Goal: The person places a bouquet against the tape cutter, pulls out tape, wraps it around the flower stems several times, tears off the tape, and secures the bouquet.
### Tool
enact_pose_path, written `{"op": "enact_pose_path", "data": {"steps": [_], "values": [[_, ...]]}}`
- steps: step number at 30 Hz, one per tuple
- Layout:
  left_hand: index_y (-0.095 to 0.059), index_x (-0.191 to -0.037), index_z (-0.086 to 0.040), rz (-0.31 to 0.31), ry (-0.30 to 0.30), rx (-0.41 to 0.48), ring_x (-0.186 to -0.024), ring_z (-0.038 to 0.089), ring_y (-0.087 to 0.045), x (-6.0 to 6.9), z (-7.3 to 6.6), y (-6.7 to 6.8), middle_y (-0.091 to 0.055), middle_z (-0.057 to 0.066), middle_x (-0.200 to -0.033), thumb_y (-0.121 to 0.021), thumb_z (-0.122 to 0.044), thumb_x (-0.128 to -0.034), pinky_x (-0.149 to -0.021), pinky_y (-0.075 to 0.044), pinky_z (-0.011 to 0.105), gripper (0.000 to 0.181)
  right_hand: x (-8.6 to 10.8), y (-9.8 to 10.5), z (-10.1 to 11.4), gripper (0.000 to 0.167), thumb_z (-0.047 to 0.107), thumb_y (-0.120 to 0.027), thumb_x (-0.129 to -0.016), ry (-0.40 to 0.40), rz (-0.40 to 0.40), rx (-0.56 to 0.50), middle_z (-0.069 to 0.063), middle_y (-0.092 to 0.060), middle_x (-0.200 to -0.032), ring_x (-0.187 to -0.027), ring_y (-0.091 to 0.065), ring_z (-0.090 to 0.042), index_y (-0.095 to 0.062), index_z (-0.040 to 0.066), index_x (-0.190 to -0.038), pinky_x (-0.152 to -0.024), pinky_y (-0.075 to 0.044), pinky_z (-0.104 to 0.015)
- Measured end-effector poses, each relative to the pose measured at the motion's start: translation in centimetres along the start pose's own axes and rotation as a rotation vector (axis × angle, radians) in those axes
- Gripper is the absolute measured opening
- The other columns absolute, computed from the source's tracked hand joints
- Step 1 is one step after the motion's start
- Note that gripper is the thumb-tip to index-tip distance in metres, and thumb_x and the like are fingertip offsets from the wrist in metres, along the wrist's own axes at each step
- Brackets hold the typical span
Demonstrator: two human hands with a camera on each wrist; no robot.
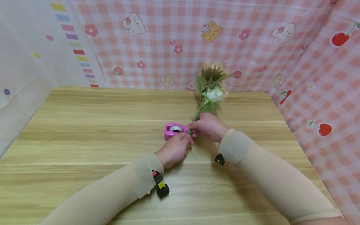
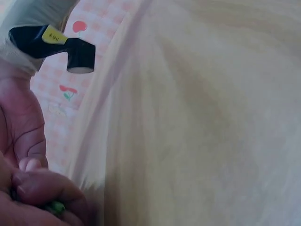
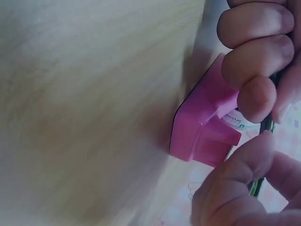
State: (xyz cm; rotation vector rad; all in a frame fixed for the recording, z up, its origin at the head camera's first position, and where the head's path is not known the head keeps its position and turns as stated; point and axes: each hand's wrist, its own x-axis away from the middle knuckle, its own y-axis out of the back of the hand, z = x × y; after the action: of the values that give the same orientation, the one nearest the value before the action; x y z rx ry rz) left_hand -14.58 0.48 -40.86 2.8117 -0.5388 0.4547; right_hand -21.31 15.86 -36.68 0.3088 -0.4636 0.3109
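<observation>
Hanging on my left is a white cloth (image 1: pixel 22 56) dotted pink, yellow and blue, with a ladder of coloured bars along its inner side. Next to it a pink-and-white gingham backdrop (image 1: pixel 157 40), printed with cartoon animals, strawberries and pink blossoms, spans the back of the room. My counter (image 1: pixel 98 125) lies below, pale yellow-brown with wood grain running crosswise and a soft sheen towards me. My beige left sleeve (image 1: pixel 112 187) crosses it, a black strap-on camera (image 1: pixel 161 184) at the cuff. Just beyond my left grip (image 1: pixel 173 150) sits a pink tape dispenser (image 1: pixel 168 133) with its roll (image 1: pixel 175 128) inside. My left grip is pinching the lower ends of the flower stems (image 1: pixel 200 107), which slant up and rightward near the dispenser's right end; I can't tell whether they touch it. Higher up are green leaves, a white flower (image 1: pixel 214 94) and a peach bloom (image 1: pixel 212 70) in front of the gingham. My right grip (image 1: pixel 209 127) is grasping the same stems a little above the left. Past my right sleeve (image 1: pixel 270 168), which shades the counter, another gingham cloth (image 1: pixel 323 93) carries red cherries.
</observation>
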Motion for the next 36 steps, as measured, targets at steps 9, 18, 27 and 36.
{"op": "enact_pose_path", "data": {"steps": [9, 18, 27, 36], "values": [[-0.066, -0.106, -0.007, -0.073, -0.043, -0.198, -0.098, 0.023, -0.060, 0.1, 0.1, -0.5, -0.066, 0.009, -0.108, -0.039, -0.023, -0.1138, -0.094, -0.051, 0.041, 0.032, 0.2, -0.1, -0.3, 0.020, 0.014, -0.077, -0.096, 0.034, -0.018, 0.229, -0.001, -0.065, -0.061, -0.054, -0.061, -0.009, -0.067, 0.000, -0.087, -0.055, -0.057, -0.022], [-0.063, -0.091, -0.013, 0.029, -0.155, -0.645, -0.060, 0.015, -0.054, 1.3, -1.8, 3.4, -0.057, -0.001, -0.070, -0.052, -0.037, -0.1105, -0.057, -0.049, 0.030, 0.032, 0.3, -0.2, 0.3, 0.010, 0.004, -0.068, -0.100, 0.008, 0.042, 0.089, -0.002, -0.066, -0.063, -0.052, -0.062, -0.009, -0.064, -0.003, -0.095, -0.055, -0.057, -0.020], [-0.050, -0.152, -0.006, -0.127, -0.332, -0.960, -0.128, 0.033, -0.059, -0.9, -1.8, 6.9, -0.059, 0.014, -0.145, -0.082, -0.045, -0.0905, -0.112, -0.052, 0.047, 0.080, 0.4, 0.2, 0.6, 0.012, 0.005, -0.067, -0.101, -0.017, 0.040, 0.080, -0.004, -0.063, -0.069, -0.056, -0.062, -0.010, -0.059, -0.002, -0.104, -0.058, -0.059, -0.021], [-0.059, -0.145, -0.007, -0.041, -0.357, -0.998, -0.128, 0.031, -0.062, -1.7, -1.7, 7.2, -0.063, 0.011, -0.143, -0.078, -0.038, -0.0958, -0.115, -0.050, 0.045, 0.061, 0.5, 0.1, 0.8, 0.018, -0.001, -0.062, -0.102, 0.001, 0.069, -0.033, -0.002, -0.058, -0.069, -0.057, -0.057, -0.010, -0.051, -0.003, -0.115, -0.054, -0.055, -0.020]]}}
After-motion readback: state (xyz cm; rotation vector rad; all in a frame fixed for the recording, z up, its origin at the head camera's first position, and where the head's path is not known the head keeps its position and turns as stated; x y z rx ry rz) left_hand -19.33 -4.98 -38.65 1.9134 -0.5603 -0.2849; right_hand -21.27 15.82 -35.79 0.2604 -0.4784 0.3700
